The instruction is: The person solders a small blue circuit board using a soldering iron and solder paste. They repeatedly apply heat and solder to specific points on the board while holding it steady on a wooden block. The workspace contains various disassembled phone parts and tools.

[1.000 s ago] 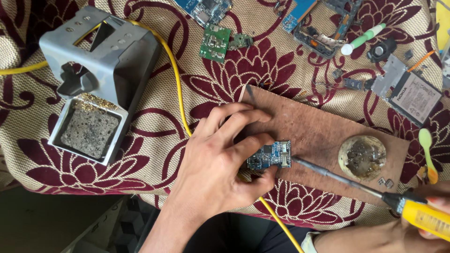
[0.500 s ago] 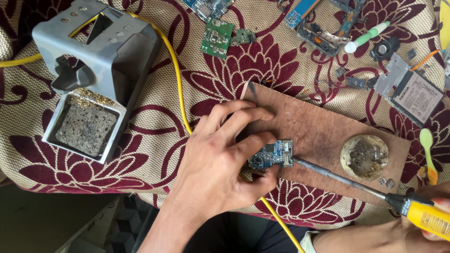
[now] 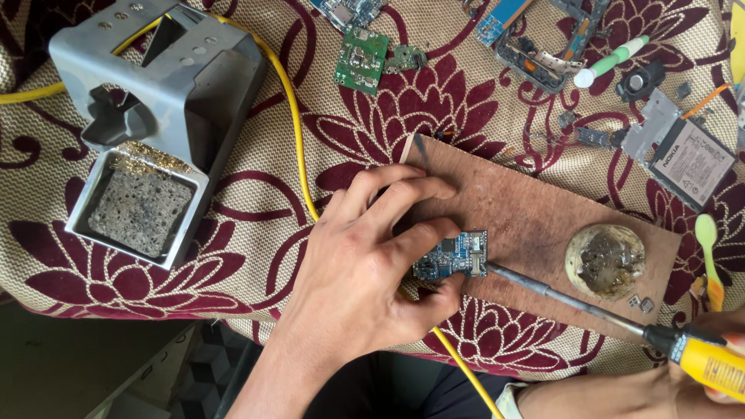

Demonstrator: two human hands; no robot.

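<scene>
Cloth: a beige cloth with dark red flowers (image 3: 233,256) covers the surface and fills nearly the whole frame.
Iron stand: a grey metal stand (image 3: 159,85) sits at the upper left of the frame, with a tray holding a dirty sponge (image 3: 140,213) at its lower end.
Board: a brown wooden board (image 3: 543,217) lies right of centre, tilted down toward the right.
Cable: a yellow cable (image 3: 299,155) runs from the left edge, over the stand, down past the left hand to the bottom edge.
Left hand: the left hand (image 3: 365,264) lies at centre, its grip narrow, with fingers and thumb pinching the small blue circuit board and pressing it flat on the wooden board.
Blue circuit board: the small blue circuit board (image 3: 458,254) rests on the lower left part of the wooden board.
Right hand: the right hand (image 3: 698,388) is at the lower right corner, mostly cut off; its grip is closed around the yellow handle of the soldering iron.
Soldering iron: the soldering iron (image 3: 698,358) slants up to the left, and its tip touches the right edge of the blue circuit board.
Flux tin: a round tin of dark paste (image 3: 605,260) sits on the right end of the wooden board, just above the iron's shaft.
Green board: a green circuit board (image 3: 361,58) lies at upper centre.
Phone parts: loose phone parts (image 3: 683,151) lie at the upper right.
</scene>
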